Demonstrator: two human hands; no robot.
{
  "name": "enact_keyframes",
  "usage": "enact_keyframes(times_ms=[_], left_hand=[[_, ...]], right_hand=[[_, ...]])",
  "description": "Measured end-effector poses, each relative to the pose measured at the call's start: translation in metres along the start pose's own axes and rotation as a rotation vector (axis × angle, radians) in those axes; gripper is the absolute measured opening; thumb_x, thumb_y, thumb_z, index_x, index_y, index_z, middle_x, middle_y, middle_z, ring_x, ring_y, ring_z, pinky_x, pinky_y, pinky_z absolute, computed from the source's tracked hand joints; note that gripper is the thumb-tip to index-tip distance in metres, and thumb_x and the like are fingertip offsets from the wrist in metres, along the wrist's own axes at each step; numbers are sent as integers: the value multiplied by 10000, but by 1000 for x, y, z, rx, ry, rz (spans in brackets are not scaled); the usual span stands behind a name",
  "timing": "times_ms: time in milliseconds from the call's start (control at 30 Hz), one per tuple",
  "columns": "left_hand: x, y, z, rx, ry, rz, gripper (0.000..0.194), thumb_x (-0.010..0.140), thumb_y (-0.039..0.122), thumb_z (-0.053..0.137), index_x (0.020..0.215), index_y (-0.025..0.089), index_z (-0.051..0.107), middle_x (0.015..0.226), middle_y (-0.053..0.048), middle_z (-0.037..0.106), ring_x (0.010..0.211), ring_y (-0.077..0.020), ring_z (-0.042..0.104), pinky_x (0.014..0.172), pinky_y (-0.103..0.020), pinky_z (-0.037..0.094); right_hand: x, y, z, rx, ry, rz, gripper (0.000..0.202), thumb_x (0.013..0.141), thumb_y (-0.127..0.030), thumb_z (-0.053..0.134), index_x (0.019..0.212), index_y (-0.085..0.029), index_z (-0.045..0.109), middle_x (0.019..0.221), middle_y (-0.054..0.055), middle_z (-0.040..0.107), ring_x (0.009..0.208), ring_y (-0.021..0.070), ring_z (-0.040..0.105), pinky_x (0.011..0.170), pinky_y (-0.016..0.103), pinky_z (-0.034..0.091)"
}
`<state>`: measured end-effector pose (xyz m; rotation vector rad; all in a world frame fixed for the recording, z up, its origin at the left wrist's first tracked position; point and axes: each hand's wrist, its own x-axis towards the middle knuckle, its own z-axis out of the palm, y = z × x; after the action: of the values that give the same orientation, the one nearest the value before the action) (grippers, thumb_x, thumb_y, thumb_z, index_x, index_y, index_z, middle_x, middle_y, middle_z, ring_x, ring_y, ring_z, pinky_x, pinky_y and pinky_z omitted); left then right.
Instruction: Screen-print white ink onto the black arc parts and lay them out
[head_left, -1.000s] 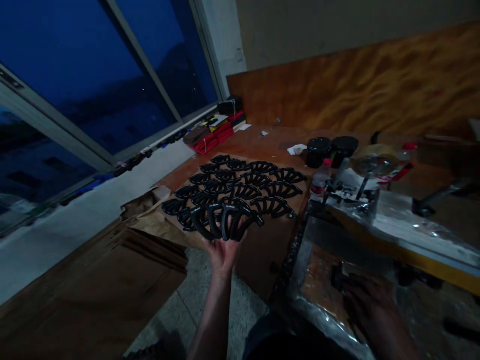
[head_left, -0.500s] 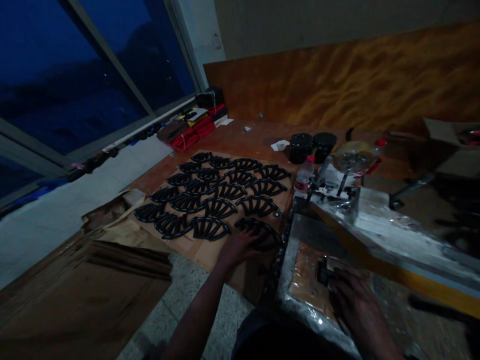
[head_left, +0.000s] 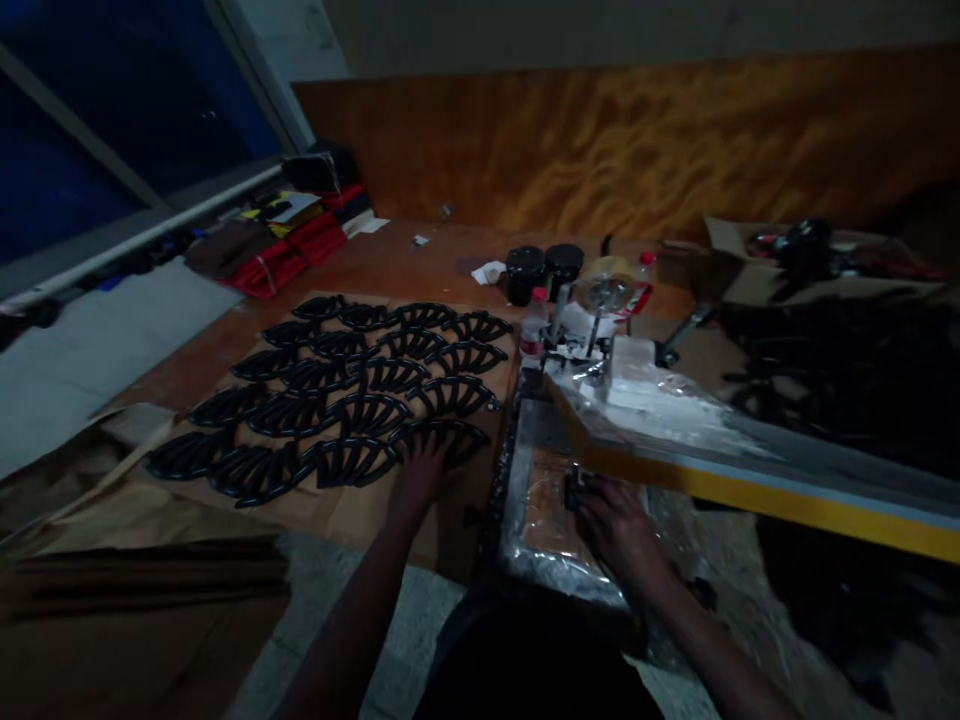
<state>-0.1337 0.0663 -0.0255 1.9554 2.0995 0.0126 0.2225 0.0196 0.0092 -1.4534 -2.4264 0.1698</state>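
Several rows of black curved, ribbed pieces (head_left: 367, 412) lie on a cardboard sheet (head_left: 457, 505). My left hand (head_left: 426, 468) is at the nearest right piece, its fingers over the lower edge; whether they grip it is too dark to tell. On the right, my right hand (head_left: 611, 515) has its fingertips at a small black block (head_left: 574, 490) on the taped brown pad (head_left: 550, 500) of a plastic-wrapped platform. A framed screen (head_left: 675, 410) with a yellow edge slants above and beside that hand.
Behind the platform are a red-capped bottle (head_left: 534, 325), two black tubs (head_left: 525, 272) and a tape roll (head_left: 606, 285). Red folded cloth (head_left: 274, 262) lies at the back left. An open carton (head_left: 739, 255) and dark pieces (head_left: 847, 370) fill the right. Flattened cardboard (head_left: 127, 630) is at lower left.
The camera view has turned to the right, shifting the scene leftward. My left hand now reaches onto the nearest right black piece. My right hand remains at the small black block.
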Motion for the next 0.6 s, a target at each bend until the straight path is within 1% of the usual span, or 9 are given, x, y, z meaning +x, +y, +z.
enact_keyframes(times_ms=[33,100,167,233,333,400,467,533,600], left_hand=[[1,4,-4,-82,31,4,630,827,434,646,1397,203,510,1548,-179,357,1435,-435,256,1110,-678,214],[5,18,-20,-364,108,28,541,801,404,668,1293,191,601,1483,-160,464,1413,-396,330,1136,-613,240],[8,45,-45,-694,169,78,434,790,403,666,1165,186,677,1345,-135,605,1340,-346,456,1145,-520,299],[7,82,-76,-973,200,128,397,802,426,646,1116,188,704,1236,-116,677,1248,-315,552,1125,-465,357],[-6,143,-118,-1292,176,244,439,897,427,507,1232,182,647,1256,-89,670,1181,-263,602,1042,-407,462],[-18,174,-134,-1446,96,284,473,908,428,475,1300,191,591,1198,-73,692,1068,-237,656,917,-374,547],[-27,190,-140,-1508,63,285,493,880,429,506,1310,196,571,1111,-62,714,960,-225,683,788,-343,588],[-34,195,-141,-1489,100,281,487,842,396,557,1282,190,583,1091,-62,717,955,-233,678,743,-325,591],[-37,195,-141,-1431,145,276,467,805,339,600,1246,184,604,1126,-64,707,988,-241,665,753,-314,587]], right_hand=[[2,-3,2,10,-27,-5,346,933,-246,503,1243,-219,655,1266,123,651,1186,276,585,1028,463,447],[4,-7,6,42,-96,-41,502,924,-334,570,1411,-229,505,1413,115,548,1318,283,484,1102,501,374],[3,-10,6,92,-176,-108,652,887,-405,634,1469,-206,420,1504,128,431,1403,303,370,1149,550,289],[-3,-12,0,177,-248,-181,623,880,-434,642,1431,-195,478,1509,130,414,1418,306,345,1164,560,258],[-14,-6,-20,367,-298,-233,377,947,-393,548,1280,-239,636,1382,80,578,1338,251,475,1148,488,331],[-20,5,-35,471,-219,-133,320,976,-355,488,1201,-248,688,1277,62,660,1255,223,558,1095,431,412],[-24,22,-46,504,-98,67,327,976,-343,466,1162,-225,708,1205,77,697,1165,226,619,1021,409,474],[-27,43,-52,480,-20,257,321,957,-329,472,1109,-206,726,1134,88,724,1074,240,661,961,407,504],[-31,62,-53,451,-7,381,301,926,-302,494,1065,-194,738,1081,91,739,1020,249,679,922,397,513]])
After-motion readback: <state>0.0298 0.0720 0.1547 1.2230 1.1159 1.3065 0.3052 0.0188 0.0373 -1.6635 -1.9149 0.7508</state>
